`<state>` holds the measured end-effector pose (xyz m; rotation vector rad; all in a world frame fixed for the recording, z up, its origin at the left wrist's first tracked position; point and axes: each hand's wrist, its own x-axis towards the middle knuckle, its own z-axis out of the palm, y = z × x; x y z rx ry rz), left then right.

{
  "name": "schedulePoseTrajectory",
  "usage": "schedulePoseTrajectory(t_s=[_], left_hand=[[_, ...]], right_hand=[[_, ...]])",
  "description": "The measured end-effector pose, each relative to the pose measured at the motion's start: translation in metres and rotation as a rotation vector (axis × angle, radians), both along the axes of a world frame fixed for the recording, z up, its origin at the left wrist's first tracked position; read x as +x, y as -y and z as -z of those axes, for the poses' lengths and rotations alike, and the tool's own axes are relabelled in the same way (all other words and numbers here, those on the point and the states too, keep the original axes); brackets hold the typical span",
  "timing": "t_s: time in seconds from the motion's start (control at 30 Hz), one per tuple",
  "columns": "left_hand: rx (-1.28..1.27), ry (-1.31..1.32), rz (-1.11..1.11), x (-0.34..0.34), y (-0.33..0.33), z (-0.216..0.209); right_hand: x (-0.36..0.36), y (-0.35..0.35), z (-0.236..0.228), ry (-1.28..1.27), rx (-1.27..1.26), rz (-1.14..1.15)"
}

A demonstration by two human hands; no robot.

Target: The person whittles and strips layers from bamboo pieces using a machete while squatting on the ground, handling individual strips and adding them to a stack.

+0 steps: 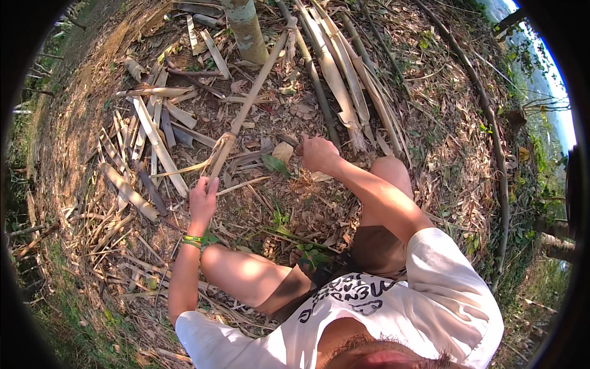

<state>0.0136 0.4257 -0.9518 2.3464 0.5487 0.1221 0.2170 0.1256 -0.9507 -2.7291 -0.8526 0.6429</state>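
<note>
My left hand (203,195) is closed around the near end of a long, pale bamboo pole (257,86). The pole slants away up and to the right, toward the tree trunk. Close to its held end, a thin pale strip (184,171) sticks out to the left, partly split from it. To the right, near my bent knee, my right hand (318,154) is closed in a fist. A narrow dark thing (287,140) shows just left of that fist; its kind cannot be made out. Below it lie a yellowish dry leaf (283,152) and a green leaf (274,164).
Split bamboo pieces (157,138) lie heaped at the left. Long dry sheaths (335,67) and poles lie at the far right of centre. A tree trunk (244,31) stands at the back. One long branch (491,123) runs down the right over leaf litter.
</note>
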Motion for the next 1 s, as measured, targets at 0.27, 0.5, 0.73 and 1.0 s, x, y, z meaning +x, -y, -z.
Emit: schedulePoseTrajectory(t_s=[0.27,0.5,0.73,1.0], left_hand=[[-0.332,0.045,0.083,0.179,0.174,0.014],[-0.813,-0.164,0.072,0.336,0.257,-0.041],[-0.614,-0.266,0.725,0.263,0.249,-0.037],[0.223,-0.581,0.256,0.13,-0.006,0.038]], right_hand=[[-0.018,0.031,0.044,-0.046,0.008,-0.097],[-0.008,0.043,0.035,-0.133,0.038,-0.02],[0.007,0.061,0.049,-0.103,0.062,-0.035],[0.006,0.028,0.045,-0.115,0.025,-0.059]])
